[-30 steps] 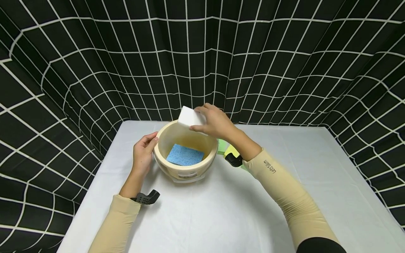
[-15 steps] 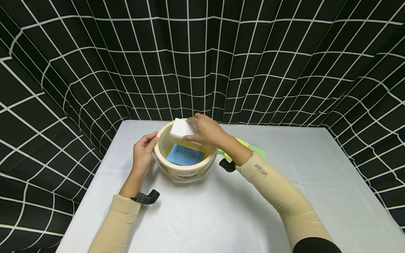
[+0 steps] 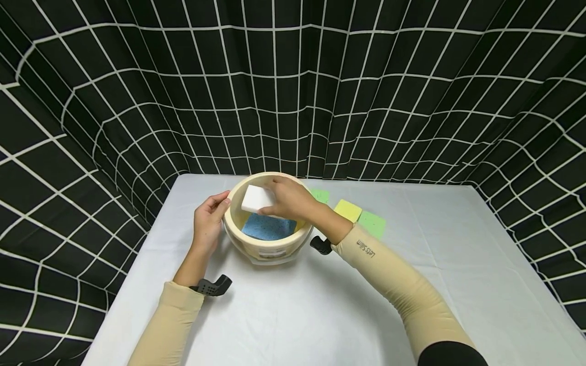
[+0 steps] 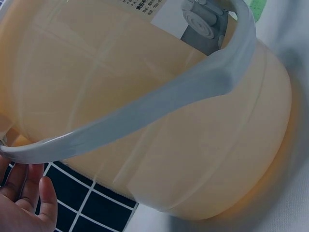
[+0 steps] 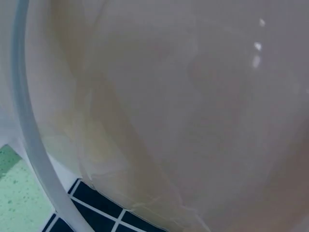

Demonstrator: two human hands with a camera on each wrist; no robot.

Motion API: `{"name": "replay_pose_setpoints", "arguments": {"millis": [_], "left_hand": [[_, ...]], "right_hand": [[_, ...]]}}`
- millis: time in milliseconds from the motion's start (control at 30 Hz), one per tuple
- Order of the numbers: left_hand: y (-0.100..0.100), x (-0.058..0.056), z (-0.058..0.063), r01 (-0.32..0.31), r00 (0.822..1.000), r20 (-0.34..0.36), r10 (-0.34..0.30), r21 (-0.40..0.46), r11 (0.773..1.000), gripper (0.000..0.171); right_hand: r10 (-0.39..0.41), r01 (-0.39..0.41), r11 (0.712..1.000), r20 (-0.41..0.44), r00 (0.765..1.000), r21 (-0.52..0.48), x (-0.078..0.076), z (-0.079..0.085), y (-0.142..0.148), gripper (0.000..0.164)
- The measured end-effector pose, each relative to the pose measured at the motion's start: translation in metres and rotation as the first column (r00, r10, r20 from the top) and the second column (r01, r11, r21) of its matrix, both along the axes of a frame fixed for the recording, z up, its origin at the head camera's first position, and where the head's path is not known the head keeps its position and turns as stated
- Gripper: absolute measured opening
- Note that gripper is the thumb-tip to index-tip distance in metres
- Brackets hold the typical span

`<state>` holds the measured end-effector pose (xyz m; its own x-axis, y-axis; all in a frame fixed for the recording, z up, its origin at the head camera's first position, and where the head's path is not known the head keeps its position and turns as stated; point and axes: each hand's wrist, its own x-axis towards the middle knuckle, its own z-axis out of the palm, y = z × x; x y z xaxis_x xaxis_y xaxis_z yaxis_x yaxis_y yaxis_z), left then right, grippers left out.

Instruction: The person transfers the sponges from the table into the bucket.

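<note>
Head view: at left, the left hand grips the left rim of a round cream plastic bucket between thumb and fingers. Inside lies a blue rectangular sponge; above it, within the bucket's mouth, the right hand holds a white rectangular block between thumb and fingers. Rightward, on the white cloth-covered table, lie a partly hidden flat green piece, a flat yellow square and, nearer, a flat green square.

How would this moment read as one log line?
left hand: touching bucket | right hand: holding white block at bucket mouth | blue sponge: inside bucket | yellow pad: on table
</note>
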<state>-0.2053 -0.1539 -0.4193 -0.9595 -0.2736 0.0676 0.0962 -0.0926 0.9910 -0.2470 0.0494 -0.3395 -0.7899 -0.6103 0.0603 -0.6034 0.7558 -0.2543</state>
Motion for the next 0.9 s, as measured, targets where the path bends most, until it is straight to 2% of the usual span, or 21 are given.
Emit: {"name": "replay_pose_setpoints", "arguments": {"millis": [200,367,600,900], "left_hand": [[-0.001,0.000,0.000,0.012,1.000,-0.014,-0.012,0.005,1.000,0.032],[-0.001,-0.001,-0.001,0.011,1.000,-0.005,-0.011,0.002,1.000,0.032],[-0.001,0.000,0.000,0.007,1.000,-0.002,-0.007,0.013,1.000,0.032],[0.000,0.000,0.001,0.001,1.000,0.014,-0.001,0.008,1.000,0.031]], "right_hand": [[0.013,-0.011,0.997,-0.020,1.000,0.078,0.001,-0.007,-0.003,0.065],[-0.004,0.003,0.988,0.008,1.000,0.153,0.001,-0.011,-0.006,0.065],[-0.013,0.002,0.985,0.062,0.998,0.174,0.003,-0.013,-0.010,0.060],[-0.024,0.006,0.976,0.079,0.997,0.216,0.002,-0.016,-0.012,0.055]]}}
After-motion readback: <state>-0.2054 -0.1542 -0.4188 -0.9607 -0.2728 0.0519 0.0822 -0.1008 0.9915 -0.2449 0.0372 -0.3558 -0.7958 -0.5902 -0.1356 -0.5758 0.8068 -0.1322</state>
